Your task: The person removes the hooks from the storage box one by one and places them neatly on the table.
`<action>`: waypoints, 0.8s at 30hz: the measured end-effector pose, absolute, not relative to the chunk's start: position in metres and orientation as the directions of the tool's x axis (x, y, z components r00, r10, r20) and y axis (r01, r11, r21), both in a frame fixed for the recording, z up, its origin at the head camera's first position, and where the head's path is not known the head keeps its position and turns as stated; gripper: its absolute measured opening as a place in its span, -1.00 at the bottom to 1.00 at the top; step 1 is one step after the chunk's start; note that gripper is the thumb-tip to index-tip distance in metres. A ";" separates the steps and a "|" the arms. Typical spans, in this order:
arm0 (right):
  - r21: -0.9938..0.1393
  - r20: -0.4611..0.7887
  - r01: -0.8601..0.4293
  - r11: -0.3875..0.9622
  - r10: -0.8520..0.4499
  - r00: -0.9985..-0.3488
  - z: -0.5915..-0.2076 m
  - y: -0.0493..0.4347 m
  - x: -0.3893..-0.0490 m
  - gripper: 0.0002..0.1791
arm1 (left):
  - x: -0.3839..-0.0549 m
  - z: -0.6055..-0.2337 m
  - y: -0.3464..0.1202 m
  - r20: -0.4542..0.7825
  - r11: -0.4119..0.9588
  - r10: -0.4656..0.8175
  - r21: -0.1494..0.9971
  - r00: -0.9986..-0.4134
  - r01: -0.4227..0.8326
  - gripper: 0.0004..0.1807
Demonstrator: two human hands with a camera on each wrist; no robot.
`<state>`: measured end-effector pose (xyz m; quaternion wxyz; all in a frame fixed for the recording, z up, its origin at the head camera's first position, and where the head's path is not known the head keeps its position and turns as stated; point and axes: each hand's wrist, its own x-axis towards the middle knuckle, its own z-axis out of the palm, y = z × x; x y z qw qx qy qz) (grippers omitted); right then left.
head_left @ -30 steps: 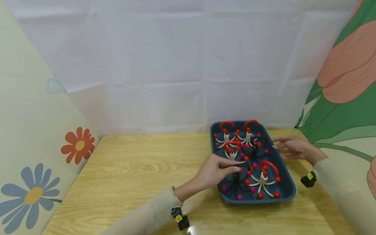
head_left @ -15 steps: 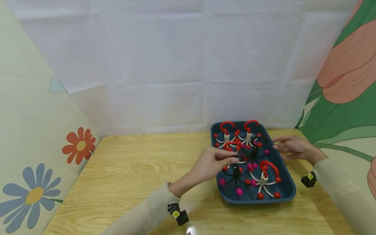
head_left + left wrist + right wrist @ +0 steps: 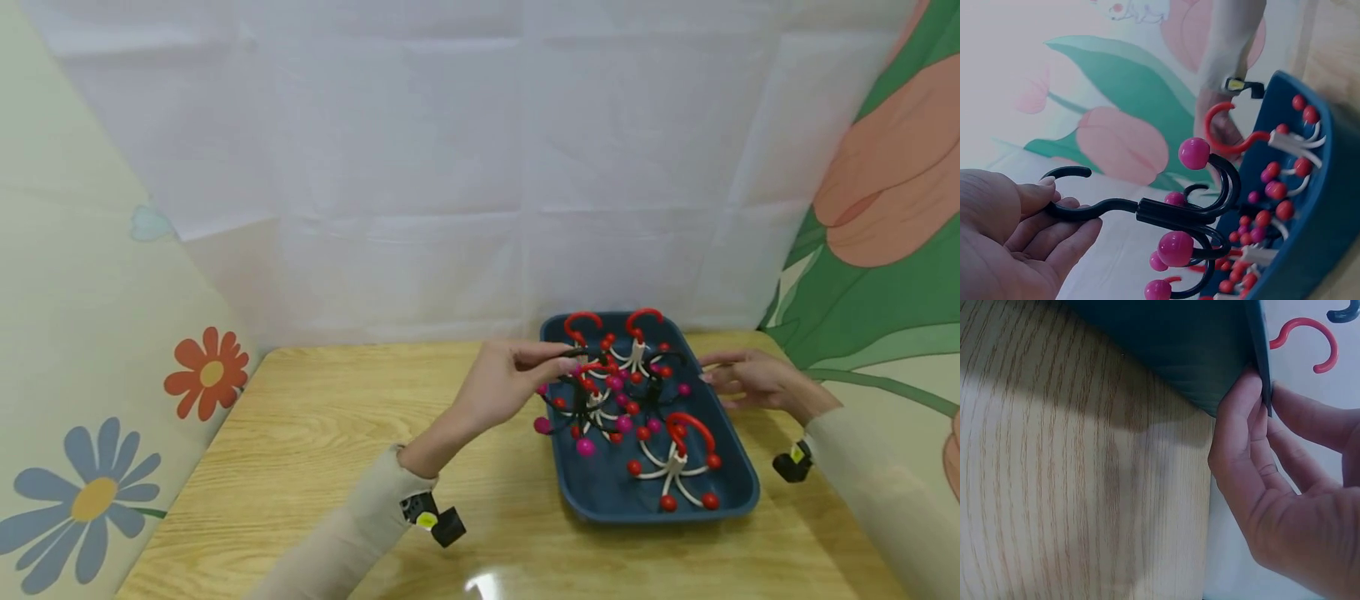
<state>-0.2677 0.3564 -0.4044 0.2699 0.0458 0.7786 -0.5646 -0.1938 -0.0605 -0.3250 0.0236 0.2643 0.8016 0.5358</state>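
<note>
At the far left, a pale wall bears a blue-grey painted daisy (image 3: 92, 500) with a yellow centre and, towards 1 o'clock from it, a red painted daisy (image 3: 212, 373). Next comes the pale yellow wood-grain table (image 3: 360, 425), with a creased white cloth (image 3: 390, 167) hanging behind it. A beige sleeve (image 3: 322, 533) reaches in, a small black camera (image 3: 435, 515) at its wrist, and leads to the left hand (image 3: 498, 387), at 9 o'clock of the dark blue rectangular tray (image 3: 607, 492). This hand is narrow, pinching the curved top of a glossy black, many-armed hook with pink ball tips (image 3: 1172, 211) between thumb and fingers. The hook hangs over the tray's left rim, at about 10 o'clock; whether its tips touch what lies below I cannot tell. Inside the tray stand white-armed hooks with red curved tops and red balls (image 3: 675, 462): at 11 and 12 o'clock, behind the black one at 9, and at 5. Another black hook (image 3: 655, 390) stands near the middle, towards 1 o'clock. At 2 o'clock the right hand (image 3: 753, 382) grips the tray's rim, thumb and fingers either side. Beyond it, a wall shows large pink tulips (image 3: 892, 192) with green leaves
</note>
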 end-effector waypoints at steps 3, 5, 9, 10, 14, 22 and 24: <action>-0.856 -0.467 0.370 0.360 -0.236 -0.852 -0.405 0.356 -0.267 -0.31 | -0.198 -0.319 -0.069 0.249 0.290 0.423 0.874 -0.871 0.391 -0.69; -0.856 -0.467 0.370 0.360 -0.234 -0.853 -0.405 0.356 -0.267 -0.29 | -0.201 -0.316 -0.075 0.258 0.287 0.413 0.873 -0.873 0.394 -0.70; -0.856 -0.468 0.369 0.362 -0.239 -0.851 -0.404 0.356 -0.268 -0.27 | -0.208 -0.311 -0.087 0.291 0.299 0.394 0.856 -0.872 0.421 -0.70; -0.856 -0.467 0.367 0.363 -0.242 -0.850 -0.404 0.356 -0.268 -0.28 | -0.209 -0.310 -0.090 0.294 0.306 0.389 0.853 -0.873 0.423 -0.70; -0.858 -0.466 0.369 0.358 -0.241 -0.851 -0.403 0.357 -0.269 -0.33 | -0.219 -0.312 -0.101 0.290 0.339 0.365 0.844 -0.885 0.417 -0.69; -0.859 -0.463 0.364 0.360 -0.243 -0.852 -0.403 0.356 -0.267 -0.29 | -0.242 -0.325 -0.120 0.237 0.370 0.301 0.864 -0.924 0.342 -0.64; -0.858 -0.464 0.364 0.361 -0.243 -0.852 -0.403 0.356 -0.267 -0.27 | -0.247 -0.329 -0.125 0.215 0.368 0.288 0.875 -0.933 0.315 -0.61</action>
